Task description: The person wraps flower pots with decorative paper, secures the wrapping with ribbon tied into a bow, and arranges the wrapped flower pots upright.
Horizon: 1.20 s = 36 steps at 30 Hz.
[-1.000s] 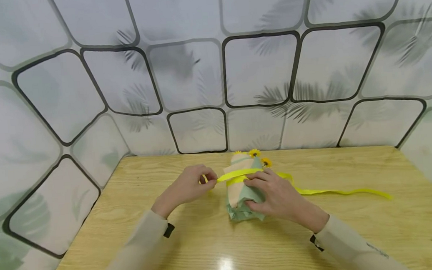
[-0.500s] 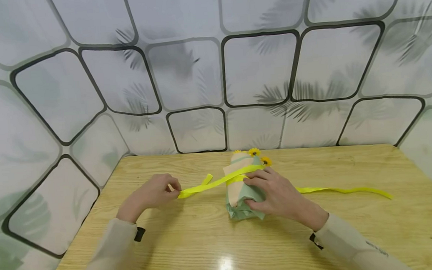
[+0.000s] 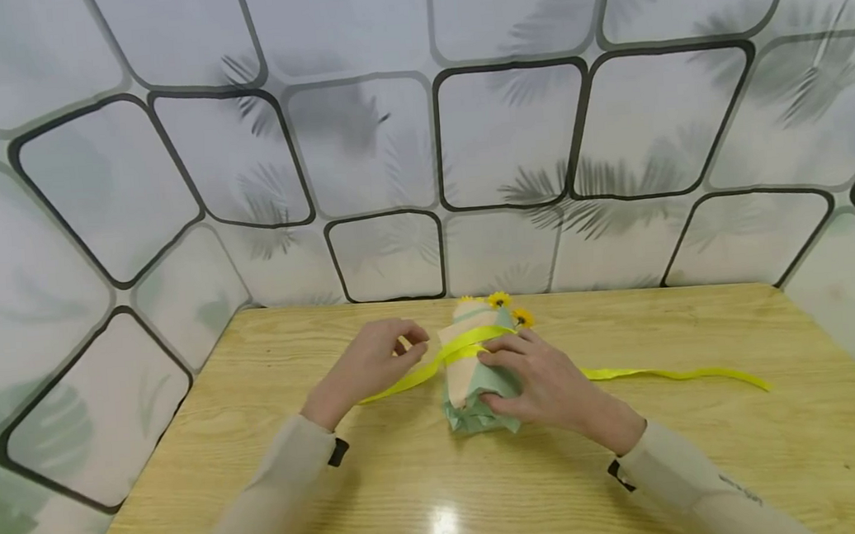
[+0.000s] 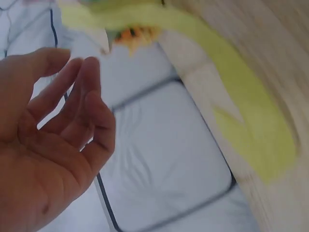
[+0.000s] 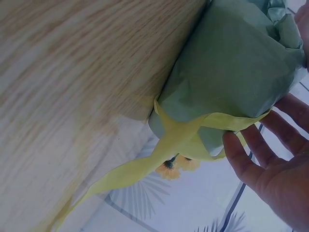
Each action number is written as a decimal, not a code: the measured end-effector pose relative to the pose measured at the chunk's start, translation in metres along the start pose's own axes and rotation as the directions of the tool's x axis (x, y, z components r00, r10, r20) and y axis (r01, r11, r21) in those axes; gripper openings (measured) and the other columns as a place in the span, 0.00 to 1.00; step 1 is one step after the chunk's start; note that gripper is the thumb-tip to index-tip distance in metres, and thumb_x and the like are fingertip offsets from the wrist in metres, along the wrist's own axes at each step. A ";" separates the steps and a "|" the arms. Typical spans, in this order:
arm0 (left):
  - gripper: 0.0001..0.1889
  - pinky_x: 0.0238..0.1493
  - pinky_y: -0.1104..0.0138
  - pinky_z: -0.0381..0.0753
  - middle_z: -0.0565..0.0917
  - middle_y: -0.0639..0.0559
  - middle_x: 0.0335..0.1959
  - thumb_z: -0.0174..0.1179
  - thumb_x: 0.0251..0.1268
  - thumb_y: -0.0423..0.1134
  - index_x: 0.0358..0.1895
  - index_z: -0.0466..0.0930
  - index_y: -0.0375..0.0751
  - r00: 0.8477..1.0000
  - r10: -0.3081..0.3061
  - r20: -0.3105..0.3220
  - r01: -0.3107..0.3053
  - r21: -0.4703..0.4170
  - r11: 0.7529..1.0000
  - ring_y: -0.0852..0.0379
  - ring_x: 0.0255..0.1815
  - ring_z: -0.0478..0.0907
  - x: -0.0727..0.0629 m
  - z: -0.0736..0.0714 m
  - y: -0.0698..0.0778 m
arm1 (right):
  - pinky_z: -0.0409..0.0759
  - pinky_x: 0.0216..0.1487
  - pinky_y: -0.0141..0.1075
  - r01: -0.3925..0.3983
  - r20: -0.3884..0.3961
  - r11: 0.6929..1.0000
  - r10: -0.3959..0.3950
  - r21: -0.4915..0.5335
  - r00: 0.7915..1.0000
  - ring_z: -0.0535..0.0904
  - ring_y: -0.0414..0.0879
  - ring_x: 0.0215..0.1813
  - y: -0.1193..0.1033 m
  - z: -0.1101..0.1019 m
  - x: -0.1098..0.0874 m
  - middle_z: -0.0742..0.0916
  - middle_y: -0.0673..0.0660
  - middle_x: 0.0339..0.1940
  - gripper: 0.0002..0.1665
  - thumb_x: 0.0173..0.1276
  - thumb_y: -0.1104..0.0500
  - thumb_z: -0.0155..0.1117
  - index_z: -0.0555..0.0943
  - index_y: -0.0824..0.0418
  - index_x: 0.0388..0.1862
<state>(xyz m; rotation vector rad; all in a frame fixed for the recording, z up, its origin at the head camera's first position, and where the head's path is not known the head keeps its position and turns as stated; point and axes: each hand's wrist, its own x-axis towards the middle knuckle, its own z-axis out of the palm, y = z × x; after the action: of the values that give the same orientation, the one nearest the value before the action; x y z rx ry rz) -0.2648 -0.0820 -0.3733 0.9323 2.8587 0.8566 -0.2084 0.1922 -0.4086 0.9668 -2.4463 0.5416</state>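
Observation:
A small bouquet wrapped in green and cream paper point(image 3: 464, 388) lies on the table, its yellow flowers point(image 3: 499, 299) poking out at the far end. Yellow ribbon point(image 3: 477, 335) runs round its middle; in the right wrist view two ribbon strands point(image 5: 176, 135) cross on the green side. My right hand point(image 3: 551, 386) grips the bouquet from the right, fingertips over the ribbon and thumb lower on the paper. My left hand point(image 3: 374, 360) hovers to the left with loosely bent fingers, holding nothing. In the left wrist view, the ribbon tail point(image 4: 236, 82) hangs apart from that hand.
One long ribbon end point(image 3: 681, 374) stretches across the wooden table point(image 3: 324, 489) to the right. Behind the table's far edge stands a pale patterned backdrop point(image 3: 511, 137), which also closes off the left side.
My left hand first pulled the ribbon out to the left, then let it go and came back toward the bouquet. The ribbon tail now drops leftward; my right hand has stayed put.

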 end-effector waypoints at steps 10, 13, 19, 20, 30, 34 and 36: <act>0.10 0.39 0.70 0.83 0.88 0.51 0.45 0.60 0.76 0.40 0.53 0.86 0.43 0.997 0.074 -0.029 -0.075 -0.036 0.997 0.59 0.37 0.82 0.018 0.031 0.020 | 0.84 0.45 0.41 0.009 -0.010 1.000 -0.009 0.005 1.000 0.81 0.51 0.51 -0.002 0.004 0.002 0.88 0.55 0.54 0.29 0.55 0.48 0.82 0.88 0.60 0.53; 0.07 0.39 0.71 0.82 0.87 0.53 0.43 0.62 0.75 0.39 0.47 0.88 0.46 0.995 0.081 -0.056 -0.083 -0.033 0.996 0.60 0.37 0.82 0.013 0.027 0.017 | 0.85 0.46 0.42 0.008 -0.010 1.000 -0.008 0.005 1.000 0.81 0.51 0.53 -0.002 0.004 0.004 0.89 0.56 0.54 0.29 0.56 0.48 0.82 0.88 0.60 0.53; 0.07 0.37 0.71 0.81 0.87 0.55 0.41 0.63 0.74 0.39 0.47 0.89 0.46 0.998 0.069 -0.007 -0.069 0.007 0.998 0.61 0.36 0.83 -0.002 0.011 0.006 | 0.85 0.47 0.43 -0.001 -0.005 1.000 0.001 -0.008 1.000 0.81 0.50 0.53 -0.002 0.002 0.006 0.89 0.55 0.53 0.29 0.56 0.48 0.81 0.88 0.59 0.54; 0.07 0.37 0.71 0.82 0.88 0.54 0.41 0.63 0.74 0.38 0.47 0.89 0.45 0.998 0.069 0.001 -0.069 0.019 0.997 0.61 0.36 0.83 -0.005 0.009 0.004 | 0.85 0.47 0.43 -0.004 -0.004 1.000 0.004 -0.009 1.000 0.81 0.50 0.52 -0.002 0.002 0.006 0.89 0.55 0.52 0.29 0.56 0.48 0.81 0.88 0.59 0.54; 0.07 0.36 0.70 0.82 0.91 0.55 0.41 0.64 0.73 0.39 0.45 0.90 0.45 0.996 0.045 0.073 -0.048 0.040 0.998 0.62 0.35 0.84 -0.026 -0.002 -0.016 | 0.85 0.45 0.41 -0.015 0.008 1.000 0.015 -0.003 1.000 0.81 0.50 0.51 -0.004 0.001 0.001 0.88 0.55 0.50 0.29 0.55 0.48 0.82 0.88 0.60 0.54; 0.06 0.36 0.70 0.82 0.91 0.55 0.40 0.65 0.72 0.39 0.44 0.91 0.45 0.995 0.030 0.100 -0.035 0.047 0.998 0.62 0.35 0.85 -0.025 -0.001 -0.018 | 0.85 0.47 0.42 -0.009 0.008 1.000 0.009 0.011 1.000 0.81 0.50 0.52 -0.003 -0.001 0.002 0.88 0.55 0.50 0.29 0.55 0.49 0.82 0.88 0.60 0.53; 0.06 0.36 0.71 0.82 0.91 0.54 0.39 0.65 0.71 0.38 0.43 0.91 0.44 0.993 0.031 0.117 -0.037 0.053 0.998 0.61 0.35 0.85 -0.024 -0.002 -0.018 | 0.85 0.48 0.42 0.003 0.000 1.000 -0.003 0.019 1.000 0.81 0.51 0.52 -0.001 -0.001 0.002 0.88 0.55 0.50 0.29 0.54 0.49 0.83 0.88 0.61 0.53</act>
<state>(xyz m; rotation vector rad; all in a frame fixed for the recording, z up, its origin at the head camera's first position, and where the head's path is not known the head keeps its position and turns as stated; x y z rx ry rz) -0.2552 -0.1086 -0.3844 1.0038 2.7882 0.7048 -0.2085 0.1905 -0.4064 0.9777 -2.4441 0.5650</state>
